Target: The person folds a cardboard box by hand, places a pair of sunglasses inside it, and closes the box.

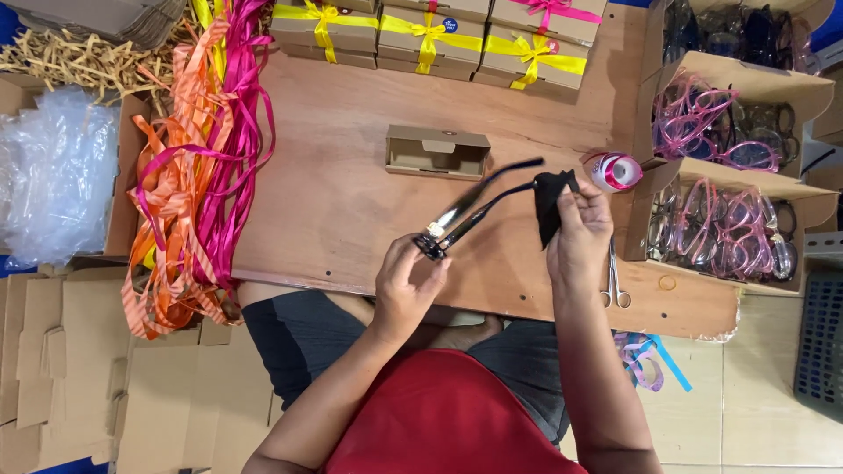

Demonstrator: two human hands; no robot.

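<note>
Over wooden table (351, 175), left hand (406, 285) pinches black glasses (474, 211); raised right hand (580, 233) pinches black cloth (549, 202).

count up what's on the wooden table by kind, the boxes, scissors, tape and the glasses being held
Ribbon-tied gift boxes: 3
Open empty box: 1
Black glasses, in both hands: 1
Black cloth: 1
Tape roll: 1
Scissors: 1
Total: 8

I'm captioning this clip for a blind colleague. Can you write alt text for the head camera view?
Seen from above, a person's left hand holds dark glasses by the front while the right hand holds a black cloth at the arm tips, over a wooden table. An open cardboard box, ribbons and ribbon-tied boxes surround them.
</note>
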